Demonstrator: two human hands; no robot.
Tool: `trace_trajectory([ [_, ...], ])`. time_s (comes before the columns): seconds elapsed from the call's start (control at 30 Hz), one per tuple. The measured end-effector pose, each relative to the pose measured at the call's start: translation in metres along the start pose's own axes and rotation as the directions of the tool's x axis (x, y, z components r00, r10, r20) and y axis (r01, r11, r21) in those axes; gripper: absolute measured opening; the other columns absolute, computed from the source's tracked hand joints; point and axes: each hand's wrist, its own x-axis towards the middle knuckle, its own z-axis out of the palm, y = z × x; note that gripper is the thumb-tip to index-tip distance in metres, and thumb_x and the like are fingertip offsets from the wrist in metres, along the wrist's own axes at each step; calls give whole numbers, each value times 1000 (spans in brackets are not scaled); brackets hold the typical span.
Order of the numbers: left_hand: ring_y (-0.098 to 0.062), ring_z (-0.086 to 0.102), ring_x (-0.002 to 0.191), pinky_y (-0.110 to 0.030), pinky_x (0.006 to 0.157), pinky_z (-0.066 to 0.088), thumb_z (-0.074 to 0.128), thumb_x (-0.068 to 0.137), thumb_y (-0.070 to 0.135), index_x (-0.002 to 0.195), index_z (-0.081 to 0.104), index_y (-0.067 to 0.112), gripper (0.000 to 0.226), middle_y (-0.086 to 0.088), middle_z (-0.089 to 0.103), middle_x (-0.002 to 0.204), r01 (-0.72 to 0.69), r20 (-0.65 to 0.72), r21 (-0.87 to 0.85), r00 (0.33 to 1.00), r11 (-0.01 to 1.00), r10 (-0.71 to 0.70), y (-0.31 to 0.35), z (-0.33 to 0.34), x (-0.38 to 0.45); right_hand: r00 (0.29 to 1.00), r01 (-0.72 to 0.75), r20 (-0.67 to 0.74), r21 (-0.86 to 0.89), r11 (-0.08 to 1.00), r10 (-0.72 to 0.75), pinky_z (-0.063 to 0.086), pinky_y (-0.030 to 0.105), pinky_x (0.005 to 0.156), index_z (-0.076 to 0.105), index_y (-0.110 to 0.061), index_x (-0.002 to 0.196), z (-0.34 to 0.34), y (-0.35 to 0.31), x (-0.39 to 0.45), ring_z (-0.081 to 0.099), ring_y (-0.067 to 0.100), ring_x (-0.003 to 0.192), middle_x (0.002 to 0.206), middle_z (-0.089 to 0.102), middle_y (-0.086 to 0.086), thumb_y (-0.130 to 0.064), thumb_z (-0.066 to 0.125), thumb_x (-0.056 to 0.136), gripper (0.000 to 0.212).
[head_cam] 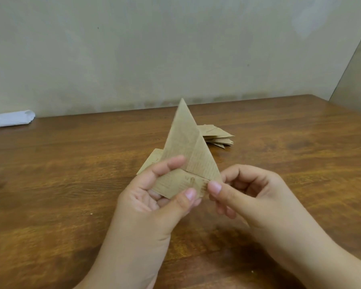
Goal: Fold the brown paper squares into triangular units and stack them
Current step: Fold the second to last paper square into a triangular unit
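So both hands are up off the wooden table (pixel 71 184) working one folded paper (pixel 188 155), held in the air with its sharp tip pointing up and away. The left hand (pixel 154 203) has it from below, thumb pressed on the front of the bottom flap and fingers curled behind. The right hand (pixel 244 195) pinches the lower right corner between thumb and forefinger, other fingers loosely curled. It looks like a tall triangle with a centre seam and a flap turned up across the bottom, so I'd say this one is mostly folded, with probably the last tuck or crease left.

Beyond the folded paper, slightly right of it, sits a stack of finished triangles (pixel 218 137) on the table, several layers deep though I can't count them. Just behind the left hand, left of the folded paper, a few flat brown sheets (pixel 152 161) peek out, so there's more to fold. My guess is somewhere mid-task.

Way off left of the folded paper, by the wall, lies a white bundle (pixel 10 118), can't tell what it is.
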Motion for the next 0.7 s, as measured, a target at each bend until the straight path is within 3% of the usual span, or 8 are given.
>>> trace_trajectory([
  [0.13,-20,72,92,-26,64,58,75,49,-1,120,54,44,86,-5,74,101,26,-69,-40,997,999,-29,5,-2,0,999,-38,-19,-60,997,37,40,18,48,69,-8,64,-1,1,1,51,8,47,55,61,7,-36,71,59,28],
  [0.23,-18,72,91,-36,82,51,85,40,8,133,29,57,119,-4,75,95,100,-90,-1,991,995,-100,15,-8,3,991,-131,18,-43,990,132,34,22,48,70,-9,63,-6,-1,2,45,12,49,56,58,10,-37,71,54,29],
  [0.3,-21,72,91,-41,88,47,92,36,11,136,27,57,128,-7,75,94,184,-59,20,981,983,-182,19,-12,4,982,-162,86,-61,985,167,35,18,46,70,-11,62,-7,-2,1,45,11,47,56,57,10,-34,71,55,25],
  [0.47,-26,70,96,-40,81,55,89,32,16,130,47,44,111,-8,73,104,258,30,135,964,957,-264,13,-22,6,975,-149,144,-151,977,171,37,18,47,69,-9,65,-7,-1,-1,48,11,47,56,58,10,-34,72,58,27],
  [0.57,-24,71,93,-30,70,58,87,39,7,117,60,25,85,-9,74,100,227,69,164,968,960,-241,10,-20,4,980,-136,125,-127,983,152,37,16,46,69,-13,63,-6,0,-1,48,9,45,54,57,7,-31,74,61,19],
  [0.7,-20,72,88,-28,68,56,78,49,7,98,73,15,49,-8,75,93,253,79,138,961,957,-266,7,-20,3,981,-136,129,-80,987,146,38,15,44,71,-12,63,-4,0,-1,48,8,45,55,58,7,-32,74,59,20],
])
